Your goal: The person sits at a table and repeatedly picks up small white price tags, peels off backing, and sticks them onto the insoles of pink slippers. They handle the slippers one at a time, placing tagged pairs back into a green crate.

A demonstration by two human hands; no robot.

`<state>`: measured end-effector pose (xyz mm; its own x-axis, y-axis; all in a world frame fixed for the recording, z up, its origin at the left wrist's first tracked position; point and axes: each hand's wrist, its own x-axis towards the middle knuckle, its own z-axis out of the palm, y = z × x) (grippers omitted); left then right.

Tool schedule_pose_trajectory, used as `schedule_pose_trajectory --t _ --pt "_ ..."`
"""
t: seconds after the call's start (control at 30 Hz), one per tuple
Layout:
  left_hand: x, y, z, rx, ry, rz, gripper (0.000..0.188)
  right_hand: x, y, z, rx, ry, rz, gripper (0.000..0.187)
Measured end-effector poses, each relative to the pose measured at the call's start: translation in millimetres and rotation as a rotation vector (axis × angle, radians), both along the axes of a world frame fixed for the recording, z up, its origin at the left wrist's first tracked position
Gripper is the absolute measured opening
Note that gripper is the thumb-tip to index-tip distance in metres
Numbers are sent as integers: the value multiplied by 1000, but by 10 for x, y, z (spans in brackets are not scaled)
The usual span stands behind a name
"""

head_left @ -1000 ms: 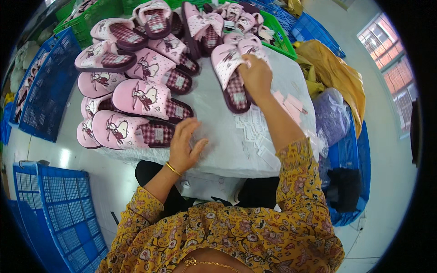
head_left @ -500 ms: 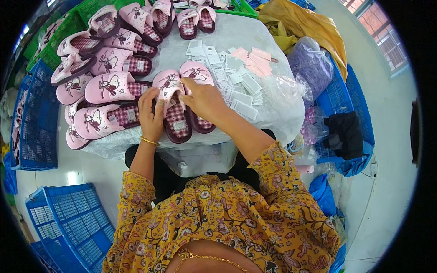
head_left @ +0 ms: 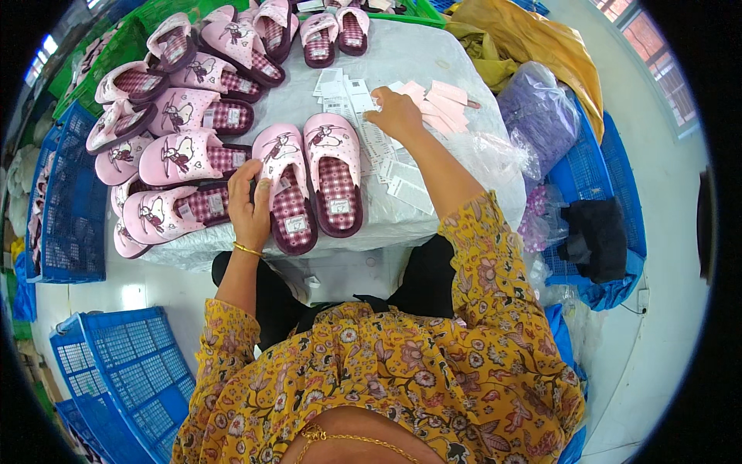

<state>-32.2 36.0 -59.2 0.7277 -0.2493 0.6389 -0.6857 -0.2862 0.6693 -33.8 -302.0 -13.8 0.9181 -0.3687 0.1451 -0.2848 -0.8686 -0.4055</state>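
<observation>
Side by side in front of me lie two pink slippers, the left slipper (head_left: 284,158) and the right slipper (head_left: 334,143), with dark checked insoles and a cartoon dog print. My left hand (head_left: 251,205) rests beside the left slipper, its thumb and fingers apart near that slipper's edge. Over the white paper tags (head_left: 377,151) reaches my right hand (head_left: 398,116), thumb and fingers apart, with nothing visible between them. Beyond it are pink paper tags (head_left: 444,108). More pink slippers (head_left: 174,155) are crowded on the left of the table.
Clear plastic covers the table (head_left: 410,54). Green crates stand behind it. Blue crates (head_left: 124,363) are at the left, and another blue crate (head_left: 627,185) at the right holds black cloth (head_left: 595,240). A bag of purple stuff (head_left: 537,104) and yellow cloth (head_left: 541,39) lie at the right back.
My right hand has left the slippers and moved right and away to the white tags. The two slippers now lie side by side, no longer overlapping. My left hand stays beside them.
</observation>
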Motion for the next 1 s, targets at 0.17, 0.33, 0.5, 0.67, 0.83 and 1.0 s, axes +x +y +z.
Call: schedule_pose_trajectory --t 0.17,0.33,0.5,0.67,0.83,1.0 --pt "-22 26 12 22 22 15 28 273 62 -2 -100 194 -54 73" --pt "-19 32 3 34 12 5 28 438 -96 -144 45 201 -35 75" --pt "-38 21 45 48 40 15 27 472 -285 -262 243 104 21 70" --pt "-6 42 -11 47 5 17 26 457 -365 -211 172 60 110 58" --pt "-6 31 -3 74 27 2 29 270 -1091 -162 -155 -239 -168 42" --pt "-20 14 13 69 41 1 30 -60 -1841 -131 -237 139 -355 36"
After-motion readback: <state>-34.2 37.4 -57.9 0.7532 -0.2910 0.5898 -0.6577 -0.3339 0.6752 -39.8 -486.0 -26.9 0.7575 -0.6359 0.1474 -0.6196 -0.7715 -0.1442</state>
